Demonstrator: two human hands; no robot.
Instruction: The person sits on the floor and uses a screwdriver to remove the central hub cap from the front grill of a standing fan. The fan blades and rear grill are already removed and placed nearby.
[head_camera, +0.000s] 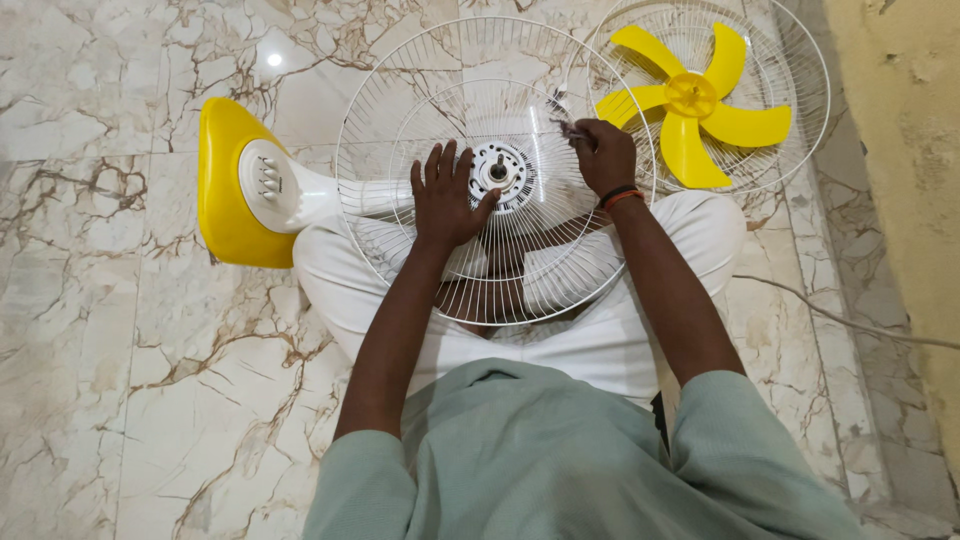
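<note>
The left hand (447, 198) lies flat with fingers spread on the white wire rear guard (400, 120) of a fan, just beside the round motor hub (500, 172) at its centre, while the right hand (603, 155) is closed around a small dark tool (572, 129) whose kind I cannot tell, held against the guard's wires to the right of the hub. The guard rests over the person's lap on the marble floor (120, 350), the fan's yellow and white base (240, 185) lies to the left, and a second guard (790, 60) holding the yellow blade (695, 100) lies to the right.
</note>
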